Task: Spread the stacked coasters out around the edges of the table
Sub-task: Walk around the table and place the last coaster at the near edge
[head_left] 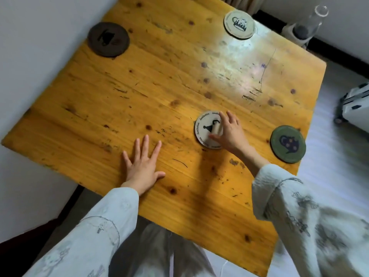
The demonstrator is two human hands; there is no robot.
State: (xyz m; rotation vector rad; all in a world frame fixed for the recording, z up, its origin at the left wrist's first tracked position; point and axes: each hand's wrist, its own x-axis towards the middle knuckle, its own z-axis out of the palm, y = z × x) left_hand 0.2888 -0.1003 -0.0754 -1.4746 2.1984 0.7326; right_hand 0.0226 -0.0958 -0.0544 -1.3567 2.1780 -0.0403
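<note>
The right hand point(229, 132) rests on the round white printed coaster point(207, 129) near the middle of the yellow wooden counter point(139, 92), fingers curled over its right side. The left hand point(142, 163) lies flat, fingers wide. The brown coaster point(108, 39), cream coaster point(239, 24) and green coaster point(288, 144) sit at the edges.

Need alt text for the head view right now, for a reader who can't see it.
A person's right hand rests on a white coaster mid-table, left hand flat on the wooden table. Brown, beige and green coasters sit near the edges.
</note>
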